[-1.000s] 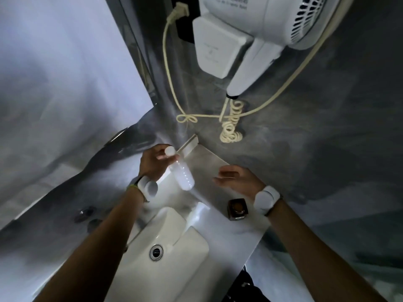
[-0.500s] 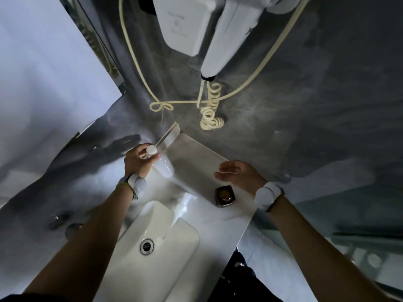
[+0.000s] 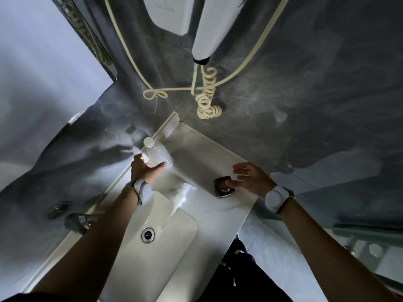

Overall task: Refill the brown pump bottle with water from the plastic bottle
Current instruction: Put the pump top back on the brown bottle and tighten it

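Left hand point(image 3: 145, 171) hides plastic bottle point(image 3: 158, 154) base; right hand point(image 3: 250, 179) open.

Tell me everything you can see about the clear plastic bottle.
The plastic bottle is clear and ribbed, with a white cap screwed on. It sits near the counter's back corner, by the low upstand, cap end toward the wall. The left hand wraps its lower body. Its water level cannot be made out.

Dim bathroom: dark marbled wall point(image 3: 305, 83), white countertop point(image 3: 218, 214) with sink point(image 3: 161, 247), wall-mounted hairdryer point(image 3: 209, 29), coiled cream cord point(image 3: 207, 101), mirror point(image 3: 32, 83) left.
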`<act>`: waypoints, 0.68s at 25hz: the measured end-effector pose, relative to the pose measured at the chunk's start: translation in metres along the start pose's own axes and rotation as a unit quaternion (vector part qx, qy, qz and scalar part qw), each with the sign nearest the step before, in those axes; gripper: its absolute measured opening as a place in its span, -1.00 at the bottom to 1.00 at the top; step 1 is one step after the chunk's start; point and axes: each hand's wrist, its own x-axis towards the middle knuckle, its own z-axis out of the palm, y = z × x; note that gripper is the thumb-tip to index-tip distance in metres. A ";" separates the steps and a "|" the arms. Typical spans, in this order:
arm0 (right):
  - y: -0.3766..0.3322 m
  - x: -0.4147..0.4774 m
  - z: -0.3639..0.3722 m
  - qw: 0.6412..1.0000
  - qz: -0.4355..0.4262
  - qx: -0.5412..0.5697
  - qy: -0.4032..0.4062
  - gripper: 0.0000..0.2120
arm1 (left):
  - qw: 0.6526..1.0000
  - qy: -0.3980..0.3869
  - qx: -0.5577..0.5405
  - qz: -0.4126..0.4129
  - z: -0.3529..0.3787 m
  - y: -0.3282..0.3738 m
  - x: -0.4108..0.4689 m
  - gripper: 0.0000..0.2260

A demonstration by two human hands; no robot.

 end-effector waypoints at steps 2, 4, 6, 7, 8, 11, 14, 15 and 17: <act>0.014 0.003 -0.004 1.000 0.002 -0.023 -0.013 -0.31 | 0.997 -0.058 0.014 -0.051 0.018 -0.012 -0.012 -0.17; 0.025 0.006 -0.005 0.997 -0.002 -0.067 -0.035 -0.19 | 0.989 -0.128 0.036 -0.068 0.036 -0.022 -0.026 -0.17; 0.034 0.009 -0.004 0.993 -0.011 -0.106 -0.058 -0.10 | 0.983 -0.167 0.032 -0.076 0.055 -0.028 -0.036 -0.26; 0.039 0.011 -0.003 0.990 -0.015 -0.118 -0.069 -0.07 | 0.980 -0.178 0.034 -0.077 0.063 -0.030 -0.040 -0.30; 0.041 0.013 -0.001 0.989 -0.020 -0.126 -0.078 -0.05 | 0.979 -0.184 0.044 -0.072 0.069 -0.031 -0.042 -0.35; 0.049 0.022 0.005 0.985 -0.040 -0.138 -0.093 -0.06 | 0.979 -0.179 0.090 -0.040 0.084 -0.033 -0.047 -0.45; 0.056 0.031 0.013 0.986 -0.064 -0.127 -0.080 -0.11 | 0.980 -0.163 0.109 -0.022 0.090 -0.035 -0.049 -0.54; 0.058 0.034 0.015 0.987 -0.069 -0.122 -0.076 -0.13 | 0.980 -0.162 0.114 -0.020 0.091 -0.035 -0.048 -0.58; 0.062 0.040 0.018 0.987 -0.076 -0.126 -0.058 -0.19 | 0.977 -0.166 0.131 -0.015 0.093 -0.036 -0.045 -0.66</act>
